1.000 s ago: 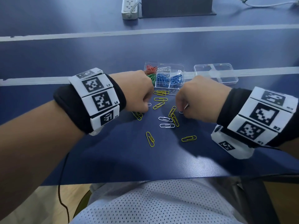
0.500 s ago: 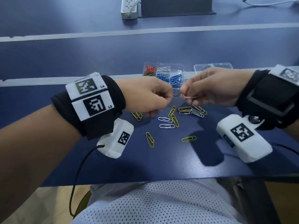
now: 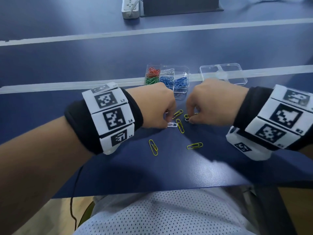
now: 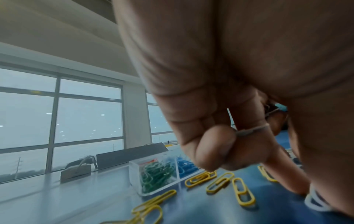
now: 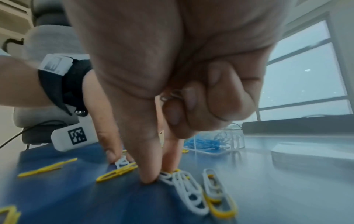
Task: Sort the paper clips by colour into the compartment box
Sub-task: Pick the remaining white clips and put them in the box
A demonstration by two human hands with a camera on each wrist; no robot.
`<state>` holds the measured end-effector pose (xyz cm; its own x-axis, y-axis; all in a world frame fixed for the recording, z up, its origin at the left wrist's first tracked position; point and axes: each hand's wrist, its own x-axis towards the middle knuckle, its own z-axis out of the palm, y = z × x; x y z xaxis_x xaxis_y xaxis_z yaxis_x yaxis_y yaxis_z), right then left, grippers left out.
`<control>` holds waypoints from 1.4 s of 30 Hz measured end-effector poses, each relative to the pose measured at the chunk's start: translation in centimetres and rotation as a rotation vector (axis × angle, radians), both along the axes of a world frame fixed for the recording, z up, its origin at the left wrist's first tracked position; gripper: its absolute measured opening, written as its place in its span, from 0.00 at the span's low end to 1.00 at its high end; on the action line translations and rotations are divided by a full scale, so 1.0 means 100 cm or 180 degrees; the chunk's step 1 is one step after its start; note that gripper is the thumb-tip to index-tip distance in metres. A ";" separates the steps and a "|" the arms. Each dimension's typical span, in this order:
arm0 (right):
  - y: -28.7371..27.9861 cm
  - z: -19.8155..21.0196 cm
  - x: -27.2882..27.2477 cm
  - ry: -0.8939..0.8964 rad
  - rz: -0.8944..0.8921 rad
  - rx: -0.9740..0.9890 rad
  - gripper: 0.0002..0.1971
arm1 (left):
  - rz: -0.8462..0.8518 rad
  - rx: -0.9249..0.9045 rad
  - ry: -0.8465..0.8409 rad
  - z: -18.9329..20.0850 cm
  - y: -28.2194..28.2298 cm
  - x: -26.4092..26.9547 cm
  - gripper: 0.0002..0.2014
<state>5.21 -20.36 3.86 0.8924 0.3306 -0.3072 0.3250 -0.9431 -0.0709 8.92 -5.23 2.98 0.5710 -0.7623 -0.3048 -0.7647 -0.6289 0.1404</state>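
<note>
Palm down, my left hand [image 3: 166, 123] presses its fingertips on a white paper clip [image 3: 172, 125] lying on the blue table. Its curled fingers keep another white clip [image 4: 250, 130] tucked in. My right hand [image 3: 190, 118] pinches a white clip [image 5: 168, 174] on the table with thumb and forefinger, while its curled fingers hold one more clip [image 5: 170, 95]. Yellow clips [image 3: 179, 125] lie scattered between and below the hands. Just behind them stands the clear compartment box [image 3: 183, 97], with red, green, white and blue clips in separate cells.
The box's clear lid [image 3: 223, 73] lies to the right of the box. A power strip [image 3: 130, 6] and a dark stand [image 3: 181, 5] sit at the far edge. The table's near edge [image 3: 152, 192] runs just above my lap.
Half a second ago both hands were raised and turned toward each other, fingertips nearly meeting. They have now dropped palm down onto the clips on the table.
</note>
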 end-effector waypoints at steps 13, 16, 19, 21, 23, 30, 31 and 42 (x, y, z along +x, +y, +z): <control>-0.001 0.007 0.008 0.0308 -0.0795 0.0825 0.14 | 0.0080 0.0218 0.0185 -0.002 -0.004 -0.006 0.10; -0.007 0.006 0.019 0.0428 -0.1080 0.1161 0.16 | 0.0165 0.0178 0.0230 -0.001 -0.002 -0.006 0.09; -0.012 0.005 0.035 0.0450 -0.1158 0.1174 0.20 | 0.0217 0.0124 0.0215 0.002 -0.002 -0.003 0.12; -0.014 0.008 0.047 0.0463 -0.1184 0.1236 0.20 | 0.0227 0.0094 0.0209 0.004 -0.002 -0.001 0.13; -0.012 0.014 0.060 0.0411 -0.1201 0.1249 0.19 | 0.0304 0.0064 0.0188 0.006 -0.002 0.002 0.12; 0.009 0.023 0.092 0.0207 -0.1353 0.1371 0.04 | 0.0961 -0.0593 -0.0009 0.024 0.008 0.040 0.04; 0.013 0.025 0.094 0.0196 -0.1353 0.1381 0.06 | 0.1088 -0.0706 -0.0047 0.026 0.009 0.047 0.04; 0.016 0.031 0.094 0.0399 -0.1487 0.1957 0.22 | 0.1189 -0.0855 -0.0308 0.024 -0.007 0.079 0.10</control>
<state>14.61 -18.77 6.95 0.9517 0.0726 -0.2983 -0.1411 -0.7596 -0.6349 16.77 -5.96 5.40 0.8373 -0.5438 -0.0567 -0.5104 -0.8147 0.2752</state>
